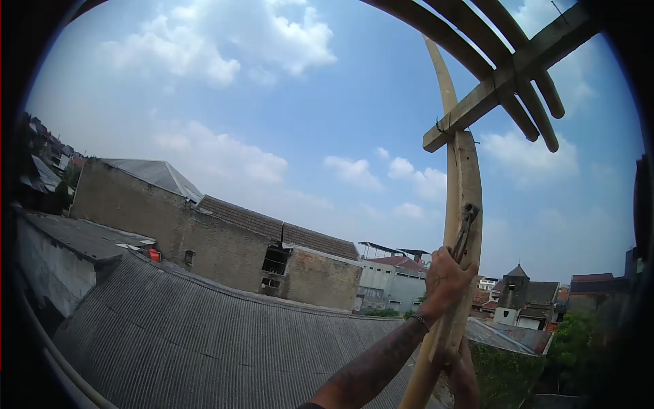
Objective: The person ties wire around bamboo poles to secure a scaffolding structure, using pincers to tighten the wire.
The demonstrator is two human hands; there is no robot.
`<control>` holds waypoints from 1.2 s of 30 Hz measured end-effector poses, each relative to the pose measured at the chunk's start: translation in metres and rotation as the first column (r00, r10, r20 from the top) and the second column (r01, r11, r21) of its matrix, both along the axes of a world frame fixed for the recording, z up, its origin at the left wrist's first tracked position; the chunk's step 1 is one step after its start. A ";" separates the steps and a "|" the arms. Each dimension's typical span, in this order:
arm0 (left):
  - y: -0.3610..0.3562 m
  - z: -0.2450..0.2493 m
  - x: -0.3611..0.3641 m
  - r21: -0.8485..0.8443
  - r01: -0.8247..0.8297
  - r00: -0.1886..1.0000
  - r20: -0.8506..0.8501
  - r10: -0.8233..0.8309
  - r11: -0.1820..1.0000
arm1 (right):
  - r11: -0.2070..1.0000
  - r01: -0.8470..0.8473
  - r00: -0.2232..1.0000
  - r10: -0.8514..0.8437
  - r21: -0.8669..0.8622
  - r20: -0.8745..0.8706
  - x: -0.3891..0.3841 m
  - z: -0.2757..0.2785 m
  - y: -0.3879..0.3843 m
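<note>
Pliers [466, 228] clenched against wooden post [464, 177] by left hand [446, 281], right hand [463, 375] half hidden below, grip unclear

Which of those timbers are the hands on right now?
The upright post, the only one running down to the hands. The left hand holds pliers against it, the right hand grips it lower. The crossbar and slats above are untouched.

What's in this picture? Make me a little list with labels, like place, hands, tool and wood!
place: high up outdoors, above a grey corrugated roof, brick buildings behind, blue cloudy sky
left hand: raised, gripping dark pliers against the wood
right hand: lower down, wrapped around the post
wood: upright post with a crossbar at its top, long slats lying across the crossbar
</note>
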State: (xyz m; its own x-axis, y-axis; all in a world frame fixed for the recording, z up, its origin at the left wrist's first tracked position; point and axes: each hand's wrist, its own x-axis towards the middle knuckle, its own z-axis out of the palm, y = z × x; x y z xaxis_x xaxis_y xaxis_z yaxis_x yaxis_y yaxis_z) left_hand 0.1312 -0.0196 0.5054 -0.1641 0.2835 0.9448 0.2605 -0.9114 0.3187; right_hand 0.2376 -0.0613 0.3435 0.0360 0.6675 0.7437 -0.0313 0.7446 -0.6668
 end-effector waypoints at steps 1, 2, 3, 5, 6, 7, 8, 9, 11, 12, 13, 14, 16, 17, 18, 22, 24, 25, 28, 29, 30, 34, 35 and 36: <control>0.000 0.004 -0.006 -0.042 0.035 0.999 -0.032 -0.037 0.998 | 0.988 -0.143 0.985 0.137 -0.058 -0.102 0.003 -0.002 0.007; 0.001 0.006 -0.007 -0.098 0.072 0.995 -0.063 -0.079 0.993 | 0.977 -0.211 0.961 0.208 0.006 -0.182 0.029 -0.030 0.062; 0.003 0.010 -0.008 -0.153 0.090 0.990 -0.093 -0.105 0.984 | 0.947 -0.320 0.935 0.315 -0.001 -0.164 0.029 -0.029 0.071; 0.021 0.007 0.002 -0.104 -0.031 0.995 -0.098 0.020 0.994 | 0.857 -0.510 0.857 0.498 -0.076 -0.134 0.028 -0.028 0.084; 0.031 0.006 0.005 -0.095 -0.060 0.995 -0.091 0.051 0.994 | 0.845 -0.529 0.845 0.516 -0.082 -0.139 0.026 -0.026 0.087; 0.035 0.001 -0.004 -0.091 -0.077 0.994 -0.089 0.069 0.993 | 0.841 -0.535 0.841 0.522 -0.080 -0.141 0.021 -0.025 0.093; 0.039 -0.003 -0.007 -0.083 -0.066 0.994 -0.090 0.058 0.994 | 0.846 -0.528 0.845 0.515 -0.073 -0.148 0.021 -0.022 0.097; 0.042 -0.005 -0.011 -0.075 -0.044 0.995 -0.095 0.037 0.996 | 0.853 -0.518 0.850 0.505 -0.068 -0.148 0.018 -0.021 0.102; 0.046 -0.013 -0.024 -0.078 0.020 0.993 -0.116 -0.029 0.997 | 0.879 -0.476 0.871 0.465 -0.038 -0.160 0.013 -0.017 0.105; 0.044 -0.015 -0.031 -0.085 0.060 0.989 -0.126 -0.071 0.995 | 0.894 -0.448 0.883 0.439 -0.017 -0.165 0.009 -0.016 0.108; 0.041 -0.021 -0.042 -0.090 0.105 0.984 -0.136 -0.117 0.990 | 0.912 -0.409 0.899 0.404 0.002 -0.170 0.008 -0.016 0.105; 0.035 -0.026 -0.053 -0.102 0.148 0.976 -0.147 -0.162 0.984 | 0.923 -0.383 0.908 0.381 0.021 -0.175 0.004 -0.015 0.108; 0.018 -0.040 -0.084 -0.144 0.236 0.953 -0.158 -0.257 0.961 | 0.949 -0.306 0.931 0.314 0.069 -0.187 0.006 -0.017 0.103; 0.007 -0.051 -0.104 -0.169 0.274 0.939 -0.164 -0.301 0.947 | 0.959 -0.265 0.941 0.279 0.095 -0.190 0.006 -0.015 0.103; -0.008 -0.064 -0.123 -0.203 0.299 0.927 -0.171 -0.334 0.932 | 0.966 -0.232 0.947 0.252 0.116 -0.201 0.006 -0.017 0.102; -0.088 -0.154 -0.250 -0.387 0.151 0.956 -0.177 -0.234 0.910 | 0.970 -0.095 0.966 0.144 0.223 -0.214 0.006 -0.017 0.100; -0.145 -0.215 -0.314 -0.536 0.041 0.991 -0.088 -0.104 0.843 | 0.961 -0.042 0.969 0.106 0.274 -0.223 0.002 -0.018 0.099; -0.156 -0.259 -0.342 -0.588 0.023 1.000 0.011 -0.021 0.809 | 0.954 -0.005 0.969 0.079 0.300 -0.235 0.001 -0.020 0.097; -0.216 -0.362 -0.384 -0.750 -0.022 0.923 0.239 0.301 0.661 | 0.933 0.082 0.965 0.013 0.350 -0.261 -0.002 -0.020 0.098; -0.236 -0.386 -0.387 -0.800 -0.004 0.854 0.309 0.418 0.600 | 0.923 0.111 0.965 -0.011 0.367 -0.264 -0.004 -0.019 0.096; -0.250 -0.411 -0.387 -0.804 0.050 0.815 0.376 0.442 0.593 | 0.913 0.134 0.964 -0.030 0.385 -0.263 -0.005 -0.017 0.096; -0.292 -0.465 -0.380 -0.788 0.178 0.658 0.540 0.524 0.589 | 0.875 0.212 0.957 -0.097 0.435 -0.272 -0.008 -0.017 0.096; -0.297 -0.476 -0.382 -0.776 0.174 0.633 0.560 0.535 0.606 | 0.868 0.221 0.960 -0.113 0.445 -0.257 -0.004 -0.017 0.095; -0.299 -0.481 -0.385 -0.767 0.199 0.614 0.582 0.533 0.610 | 0.860 0.232 0.962 -0.135 0.454 -0.236 -0.001 -0.016 0.090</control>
State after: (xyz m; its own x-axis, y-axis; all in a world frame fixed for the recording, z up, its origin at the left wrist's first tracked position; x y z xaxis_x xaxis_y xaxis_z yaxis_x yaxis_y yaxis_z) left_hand -0.2535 -0.3184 0.0244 -0.7660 0.6400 -0.0596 -0.2647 -0.2296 0.9366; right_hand 0.2366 0.0284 0.3272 0.2947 0.2041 0.9335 0.0484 0.9725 -0.2278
